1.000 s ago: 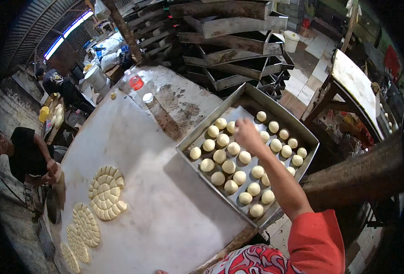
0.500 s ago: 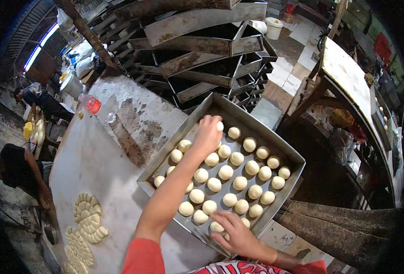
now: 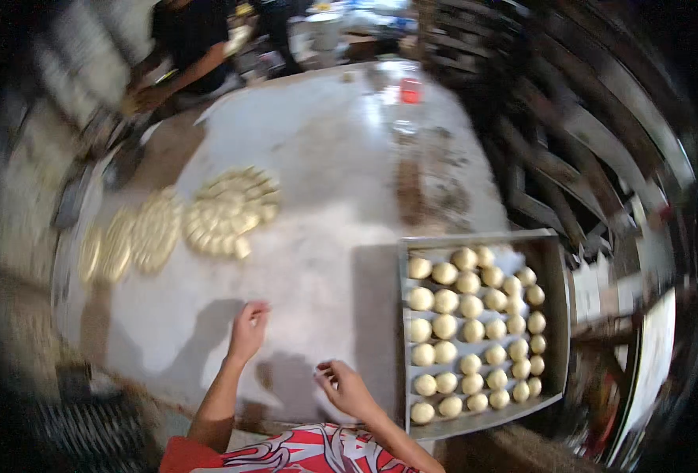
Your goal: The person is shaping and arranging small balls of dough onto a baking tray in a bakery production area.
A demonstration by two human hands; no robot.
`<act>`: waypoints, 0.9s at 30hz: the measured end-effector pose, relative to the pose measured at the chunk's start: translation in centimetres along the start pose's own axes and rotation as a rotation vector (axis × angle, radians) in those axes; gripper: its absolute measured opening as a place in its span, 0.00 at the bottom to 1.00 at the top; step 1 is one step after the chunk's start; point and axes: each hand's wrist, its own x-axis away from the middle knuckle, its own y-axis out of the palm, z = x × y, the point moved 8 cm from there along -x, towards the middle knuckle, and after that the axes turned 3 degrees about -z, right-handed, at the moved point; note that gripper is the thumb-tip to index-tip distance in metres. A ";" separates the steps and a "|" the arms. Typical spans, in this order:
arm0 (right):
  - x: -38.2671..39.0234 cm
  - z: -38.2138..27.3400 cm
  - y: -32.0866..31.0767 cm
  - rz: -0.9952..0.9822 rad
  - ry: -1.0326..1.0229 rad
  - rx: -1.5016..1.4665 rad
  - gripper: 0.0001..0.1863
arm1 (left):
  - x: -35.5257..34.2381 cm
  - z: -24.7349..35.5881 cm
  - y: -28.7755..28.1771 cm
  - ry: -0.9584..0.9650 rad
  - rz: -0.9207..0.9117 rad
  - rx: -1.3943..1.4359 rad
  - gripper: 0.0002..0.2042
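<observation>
Many dough balls (image 3: 471,306) already fill the tray (image 3: 558,315) at the table's (image 3: 309,260) right, several segmented dough rounds (image 3: 157,230) at left look unshaped, and between them left hand (image 3: 248,331) and right hand (image 3: 344,389) hover unclenched, apparently empty.

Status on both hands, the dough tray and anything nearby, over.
Left hand and right hand over table, nothing visible in either. Metal tray to their right, holding dough balls. Scored dough rounds beyond left hand.
</observation>
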 end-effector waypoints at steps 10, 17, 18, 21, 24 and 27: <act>-26.5 -7.9 10.6 0.623 -0.207 0.806 0.18 | 19.9 -17.2 -11.4 -0.288 0.612 -0.738 0.21; -32.8 -9.0 15.7 0.554 -0.280 0.498 0.22 | 19.5 -16.9 -11.4 -0.142 0.524 -0.525 0.25; -32.5 -8.3 16.5 0.450 -0.234 0.213 0.21 | 19.4 -16.9 -11.6 -0.138 0.518 -0.514 0.25; -28.2 -4.8 17.6 0.401 -0.121 -0.245 0.27 | 19.7 -16.6 -12.1 -0.111 0.455 -0.478 0.22; -20.1 -1.4 18.8 0.274 -0.159 -0.112 0.18 | 19.0 -15.5 -13.3 0.134 0.356 -0.350 0.23; -10.0 2.8 19.8 0.247 -0.125 0.107 0.15 | 17.1 -16.5 -9.5 0.305 0.421 0.084 0.23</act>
